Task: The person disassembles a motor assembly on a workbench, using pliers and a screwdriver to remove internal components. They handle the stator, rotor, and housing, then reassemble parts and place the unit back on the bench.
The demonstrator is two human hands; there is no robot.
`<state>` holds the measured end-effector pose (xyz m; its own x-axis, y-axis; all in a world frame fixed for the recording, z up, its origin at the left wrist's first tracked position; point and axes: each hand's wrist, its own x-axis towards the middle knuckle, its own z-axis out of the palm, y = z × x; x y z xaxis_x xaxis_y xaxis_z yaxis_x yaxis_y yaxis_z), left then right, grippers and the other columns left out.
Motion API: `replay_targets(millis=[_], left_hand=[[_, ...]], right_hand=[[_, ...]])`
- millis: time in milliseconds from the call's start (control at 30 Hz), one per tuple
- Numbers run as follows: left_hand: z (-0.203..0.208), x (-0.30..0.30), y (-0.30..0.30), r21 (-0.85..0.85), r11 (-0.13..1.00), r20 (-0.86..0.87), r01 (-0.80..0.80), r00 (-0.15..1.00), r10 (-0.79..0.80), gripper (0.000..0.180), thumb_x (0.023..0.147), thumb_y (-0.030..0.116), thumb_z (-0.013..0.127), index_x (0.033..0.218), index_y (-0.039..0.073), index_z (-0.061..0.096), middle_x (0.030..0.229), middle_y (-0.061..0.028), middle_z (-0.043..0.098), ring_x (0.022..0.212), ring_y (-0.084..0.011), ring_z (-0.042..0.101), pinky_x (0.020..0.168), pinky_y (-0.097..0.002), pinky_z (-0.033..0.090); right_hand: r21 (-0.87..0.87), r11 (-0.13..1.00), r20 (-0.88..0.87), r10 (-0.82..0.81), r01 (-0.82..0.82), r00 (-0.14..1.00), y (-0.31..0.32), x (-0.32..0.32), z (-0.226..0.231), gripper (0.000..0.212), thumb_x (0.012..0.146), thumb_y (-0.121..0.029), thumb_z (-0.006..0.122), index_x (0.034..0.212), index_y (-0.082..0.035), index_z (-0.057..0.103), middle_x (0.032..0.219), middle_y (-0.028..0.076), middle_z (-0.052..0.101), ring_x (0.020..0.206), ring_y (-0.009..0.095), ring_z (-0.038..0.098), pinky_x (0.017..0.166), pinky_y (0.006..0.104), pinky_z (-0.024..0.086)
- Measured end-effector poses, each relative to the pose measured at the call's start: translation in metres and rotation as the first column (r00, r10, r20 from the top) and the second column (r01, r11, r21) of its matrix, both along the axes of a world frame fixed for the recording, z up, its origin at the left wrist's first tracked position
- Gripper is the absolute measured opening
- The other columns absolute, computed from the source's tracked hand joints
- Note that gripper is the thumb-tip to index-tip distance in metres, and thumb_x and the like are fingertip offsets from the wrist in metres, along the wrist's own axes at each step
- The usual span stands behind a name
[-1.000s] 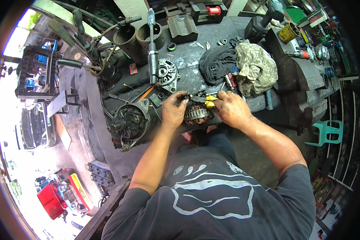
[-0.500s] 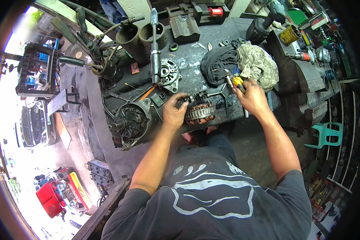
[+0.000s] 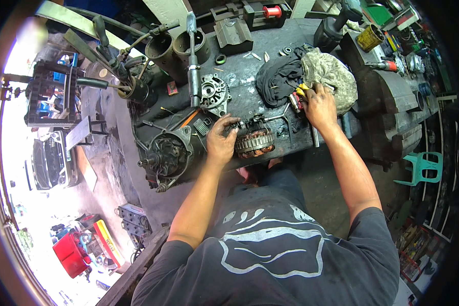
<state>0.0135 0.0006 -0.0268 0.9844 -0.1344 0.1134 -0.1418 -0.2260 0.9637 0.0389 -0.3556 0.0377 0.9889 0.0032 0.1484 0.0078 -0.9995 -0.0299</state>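
Observation:
My left hand (image 3: 221, 140) is closed, its thumb and fingers pinching the end of a small dark metal assembly (image 3: 249, 122). Just below that part is a stator (image 3: 255, 144), a ringed metal core with copper windings, near the bench's front edge. My right hand (image 3: 321, 108) is palm down beside the rags, fingers stretched forward and apart. Yellow-handled pliers (image 3: 302, 87) lie by its fingertips, partly covered. A red tool or handle (image 3: 295, 100) shows next to the thumb; its kind is unclear. A metal T-shaped tool (image 3: 284, 118) lies between my hands.
A dark rag (image 3: 275, 84) and a pale rag (image 3: 336, 76) are heaped at right. An alternator housing (image 3: 214, 92) and a motor-like unit (image 3: 166, 155) sit at left. Metal cups (image 3: 160, 48) hold tools, a vise (image 3: 233, 35) stands behind, and a green stool (image 3: 422, 167) is at right.
My right hand has moved slightly forward, and the yellow-handled pliers have shifted from its grip to beside its fingertips. The red tool has come into sight. My left hand stays put.

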Motion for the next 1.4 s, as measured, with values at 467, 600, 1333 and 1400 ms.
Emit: replay_targets(millis=[467,600,1333,1400], left_hand=[[0.002,-0.032,0.005,-0.079,0.977,-0.337,-0.199,0.928,0.161,0.074,0.106,0.018,0.081,0.165,-0.004,0.041,0.149,-0.0199,0.064,0.139,-0.0269,0.064,0.114,-0.0384,0.054],[0.002,-0.051,0.011,0.042,0.996,-0.643,-0.078,0.761,0.087,0.085,0.107,0.057,0.076,0.160,-0.005,0.051,0.132,-0.0150,0.076,0.120,-0.0250,0.073,0.105,-0.0392,0.059],[-0.024,-0.072,0.039,0.017,0.990,-0.364,0.138,0.923,-0.123,0.110,0.083,0.012,0.100,0.171,-0.006,0.037,0.172,-0.0253,0.049,0.160,-0.0327,0.049,0.130,-0.0483,0.045],[-0.023,-0.073,0.042,0.073,0.988,-0.373,0.133,0.923,-0.096,0.108,0.083,0.010,0.099,0.170,-0.007,0.037,0.171,-0.0257,0.050,0.158,-0.0334,0.051,0.128,-0.0488,0.047]], right_hand=[[0.739,0.460,-0.641,0.255,0.492,0.724,0.072,-0.083,-0.020,0.115,0.096,-0.062,0.085,0.165,0.017,0.039,0.129,0.034,0.076,0.094,0.032,0.083,0.071,0.0424,0.067],[0.725,0.354,-0.679,0.227,0.591,0.698,0.092,-0.071,-0.033,0.114,0.094,-0.061,0.088,0.164,0.016,0.042,0.131,0.032,0.077,0.109,0.033,0.080,0.088,0.0423,0.066],[0.735,0.661,-0.222,0.444,-0.150,0.868,0.100,-0.086,-0.066,0.110,0.083,-0.021,0.097,0.172,-0.007,0.034,0.164,0.026,0.056,0.153,0.047,0.054,0.127,0.0518,0.046],[0.726,0.676,-0.263,0.443,-0.127,0.857,0.102,-0.082,-0.061,0.109,0.083,-0.021,0.097,0.171,-0.007,0.036,0.165,0.026,0.056,0.153,0.046,0.053,0.127,0.0517,0.046]])
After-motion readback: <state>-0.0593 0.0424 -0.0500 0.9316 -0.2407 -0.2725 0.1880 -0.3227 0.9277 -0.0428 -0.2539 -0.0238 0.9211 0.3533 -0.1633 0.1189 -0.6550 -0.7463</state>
